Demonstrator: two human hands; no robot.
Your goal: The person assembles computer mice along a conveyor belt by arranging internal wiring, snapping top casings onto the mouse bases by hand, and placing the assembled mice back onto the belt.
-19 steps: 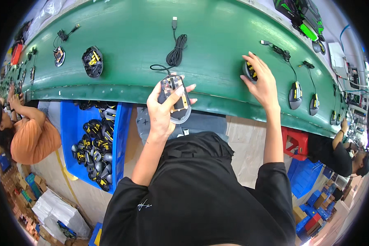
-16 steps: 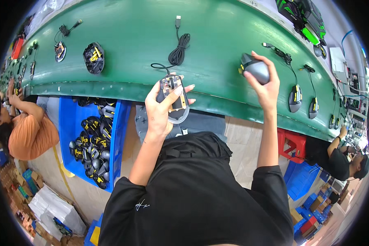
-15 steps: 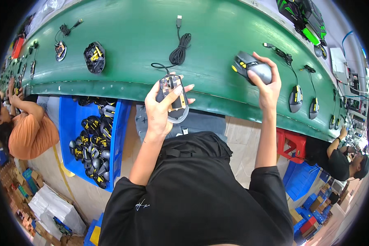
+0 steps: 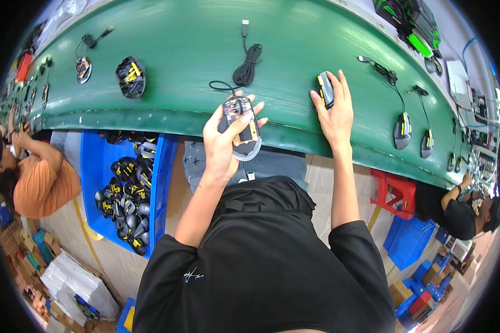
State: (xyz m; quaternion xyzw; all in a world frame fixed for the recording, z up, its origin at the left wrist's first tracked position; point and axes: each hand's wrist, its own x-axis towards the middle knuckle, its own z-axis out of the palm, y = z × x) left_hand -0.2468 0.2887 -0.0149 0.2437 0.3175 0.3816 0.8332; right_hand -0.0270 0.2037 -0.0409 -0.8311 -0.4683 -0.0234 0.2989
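Note:
My left hand (image 4: 221, 143) grips an opened computer mouse base (image 4: 244, 126), its circuit board facing up, just over the near edge of the green bench. From its top end a black cable runs to a tied coil (image 4: 247, 67) and a USB plug (image 4: 245, 25) lying on the green surface. Further right, my right hand (image 4: 336, 114) is closed around a grey and black mouse top shell (image 4: 324, 91) with yellow parts, turned on its side. My fingers and palm cover much of that shell.
An upturned mouse shell (image 4: 131, 77) and another mouse base (image 4: 83, 70) lie to the left; closed corded mice (image 4: 403, 131) lie right. A blue bin (image 4: 156, 194) of mouse shells stands below the bench, a red stool (image 4: 395, 194) right. People sit at both sides.
My right hand has moved left with the shell, which has turned from grey top showing onto its side. My left hand and the mouse base have shifted slightly right.

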